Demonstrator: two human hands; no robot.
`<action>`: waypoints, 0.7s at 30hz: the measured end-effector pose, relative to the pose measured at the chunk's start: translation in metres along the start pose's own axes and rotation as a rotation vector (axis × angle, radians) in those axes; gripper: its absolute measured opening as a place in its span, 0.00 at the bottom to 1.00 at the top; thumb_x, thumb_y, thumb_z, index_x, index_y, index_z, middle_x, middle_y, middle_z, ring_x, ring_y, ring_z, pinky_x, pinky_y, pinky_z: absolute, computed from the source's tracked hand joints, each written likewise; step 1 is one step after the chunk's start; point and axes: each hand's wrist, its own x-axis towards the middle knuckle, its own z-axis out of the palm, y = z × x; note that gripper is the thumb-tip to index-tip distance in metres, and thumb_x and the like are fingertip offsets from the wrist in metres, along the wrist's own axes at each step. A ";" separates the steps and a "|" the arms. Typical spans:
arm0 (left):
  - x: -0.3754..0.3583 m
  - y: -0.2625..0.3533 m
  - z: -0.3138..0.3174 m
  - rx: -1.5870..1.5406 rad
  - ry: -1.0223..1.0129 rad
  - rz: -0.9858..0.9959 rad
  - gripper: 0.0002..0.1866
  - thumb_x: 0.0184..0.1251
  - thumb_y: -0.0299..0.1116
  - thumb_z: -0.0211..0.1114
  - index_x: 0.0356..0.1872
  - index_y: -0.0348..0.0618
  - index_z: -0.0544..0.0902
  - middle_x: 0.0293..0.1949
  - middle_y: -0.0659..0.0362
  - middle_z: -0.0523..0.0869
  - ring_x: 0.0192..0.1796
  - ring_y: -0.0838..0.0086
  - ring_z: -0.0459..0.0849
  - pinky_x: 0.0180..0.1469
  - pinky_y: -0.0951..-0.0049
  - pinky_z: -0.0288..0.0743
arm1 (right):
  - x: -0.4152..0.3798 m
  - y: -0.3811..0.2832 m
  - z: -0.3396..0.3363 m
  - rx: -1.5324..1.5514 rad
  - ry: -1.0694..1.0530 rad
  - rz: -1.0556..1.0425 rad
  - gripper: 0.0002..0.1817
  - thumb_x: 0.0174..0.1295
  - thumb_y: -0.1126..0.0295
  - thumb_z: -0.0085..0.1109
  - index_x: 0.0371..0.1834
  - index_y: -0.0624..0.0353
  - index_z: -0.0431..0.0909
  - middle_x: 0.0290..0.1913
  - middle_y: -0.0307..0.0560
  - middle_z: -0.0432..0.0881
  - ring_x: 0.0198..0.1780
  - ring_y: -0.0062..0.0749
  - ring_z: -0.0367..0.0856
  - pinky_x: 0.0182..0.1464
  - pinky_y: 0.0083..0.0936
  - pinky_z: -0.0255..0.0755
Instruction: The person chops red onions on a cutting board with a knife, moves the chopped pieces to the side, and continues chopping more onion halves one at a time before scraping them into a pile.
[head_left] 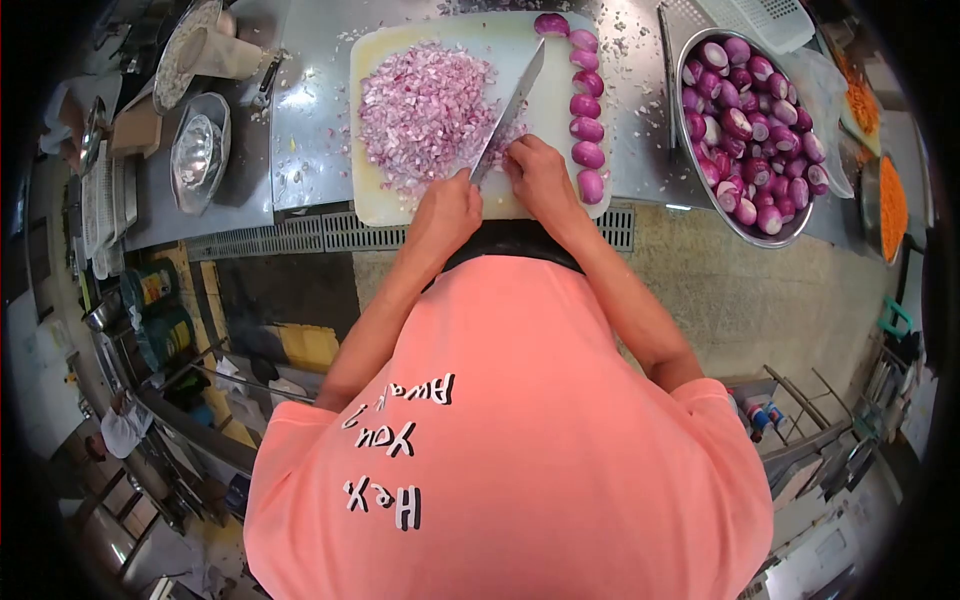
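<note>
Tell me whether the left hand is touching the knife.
Touching: the head view shows the left hand wrapped around the handle of the knife.

text: "HEY YOU" + partly legible third word | on: salmon shirt | seen upside down

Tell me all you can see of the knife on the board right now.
The knife has a long, grey, metal-looking blade that tapers to a point aimed away from the person. It lies slanted across the white cutting board, by the chopped onion pile. The left hand covers its handle; the right hand rests beside the blade's near end.
</note>
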 end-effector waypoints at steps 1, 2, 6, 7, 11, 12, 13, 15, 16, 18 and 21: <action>0.002 0.001 0.003 0.007 -0.023 -0.034 0.11 0.70 0.30 0.55 0.35 0.29 0.75 0.19 0.43 0.76 0.22 0.60 0.81 0.29 0.56 0.70 | -0.001 0.000 0.000 -0.007 0.003 -0.021 0.02 0.56 0.80 0.59 0.32 0.68 0.79 0.36 0.60 0.79 0.39 0.61 0.80 0.42 0.46 0.75; 0.002 0.000 0.001 0.006 -0.023 -0.035 0.11 0.70 0.30 0.55 0.35 0.29 0.75 0.19 0.43 0.76 0.22 0.60 0.81 0.29 0.56 0.70 | -0.002 0.000 0.000 -0.008 0.001 -0.021 0.02 0.56 0.80 0.59 0.32 0.68 0.79 0.36 0.60 0.79 0.39 0.61 0.80 0.42 0.46 0.75; -0.006 0.008 -0.006 -0.070 -0.074 -0.090 0.10 0.70 0.30 0.54 0.35 0.30 0.75 0.17 0.44 0.76 0.19 0.59 0.80 0.26 0.57 0.71 | -0.003 -0.002 -0.002 0.025 0.027 -0.041 0.02 0.56 0.82 0.58 0.32 0.68 0.78 0.36 0.60 0.78 0.39 0.61 0.80 0.41 0.47 0.75; -0.010 0.008 -0.001 -0.118 -0.067 -0.083 0.10 0.71 0.30 0.54 0.35 0.30 0.75 0.17 0.45 0.76 0.17 0.60 0.80 0.24 0.58 0.71 | -0.007 -0.002 -0.002 0.033 0.026 -0.039 0.03 0.55 0.82 0.57 0.32 0.68 0.78 0.36 0.60 0.78 0.39 0.61 0.80 0.41 0.47 0.75; 0.000 0.000 0.014 -0.083 -0.057 -0.052 0.10 0.71 0.30 0.53 0.35 0.31 0.75 0.15 0.48 0.76 0.15 0.64 0.78 0.22 0.60 0.71 | -0.009 -0.001 -0.001 0.030 0.020 -0.060 0.03 0.54 0.83 0.57 0.32 0.68 0.78 0.35 0.60 0.78 0.39 0.61 0.80 0.41 0.46 0.75; -0.003 0.006 0.007 -0.094 -0.070 -0.067 0.10 0.71 0.30 0.53 0.35 0.31 0.75 0.15 0.49 0.76 0.15 0.65 0.79 0.22 0.60 0.72 | -0.011 -0.002 -0.001 0.027 0.017 -0.061 0.03 0.54 0.83 0.57 0.31 0.68 0.78 0.35 0.60 0.78 0.38 0.61 0.79 0.41 0.46 0.75; -0.001 0.008 0.001 -0.101 -0.077 -0.077 0.10 0.71 0.30 0.52 0.35 0.31 0.75 0.15 0.50 0.77 0.15 0.65 0.79 0.22 0.60 0.72 | -0.008 -0.001 -0.002 0.025 0.020 -0.069 0.03 0.54 0.83 0.57 0.31 0.68 0.78 0.35 0.60 0.78 0.38 0.61 0.79 0.40 0.46 0.74; 0.001 0.006 0.009 -0.101 -0.081 -0.085 0.10 0.72 0.30 0.52 0.35 0.31 0.75 0.15 0.50 0.77 0.15 0.65 0.79 0.20 0.61 0.72 | -0.007 -0.001 -0.002 0.027 0.023 -0.068 0.03 0.54 0.83 0.56 0.31 0.68 0.78 0.35 0.60 0.78 0.38 0.61 0.79 0.40 0.47 0.74; -0.002 0.006 0.014 -0.108 -0.093 -0.103 0.10 0.72 0.30 0.52 0.35 0.31 0.75 0.15 0.51 0.77 0.15 0.66 0.79 0.19 0.62 0.72 | -0.010 -0.001 -0.002 0.028 0.015 -0.058 0.03 0.54 0.83 0.56 0.30 0.68 0.78 0.34 0.60 0.77 0.37 0.61 0.79 0.40 0.47 0.74; 0.002 0.002 0.014 -0.123 -0.094 -0.095 0.11 0.72 0.30 0.52 0.35 0.30 0.75 0.15 0.50 0.77 0.15 0.66 0.79 0.18 0.62 0.71 | -0.012 -0.002 -0.002 0.034 0.019 -0.060 0.03 0.54 0.84 0.55 0.30 0.68 0.77 0.34 0.60 0.77 0.37 0.61 0.78 0.39 0.47 0.74; -0.002 0.010 0.007 -0.148 -0.065 -0.071 0.11 0.72 0.30 0.53 0.34 0.30 0.75 0.15 0.49 0.78 0.14 0.66 0.78 0.17 0.63 0.70 | -0.012 -0.002 -0.007 0.022 0.027 -0.070 0.02 0.54 0.84 0.55 0.30 0.69 0.77 0.33 0.61 0.77 0.36 0.62 0.78 0.39 0.47 0.73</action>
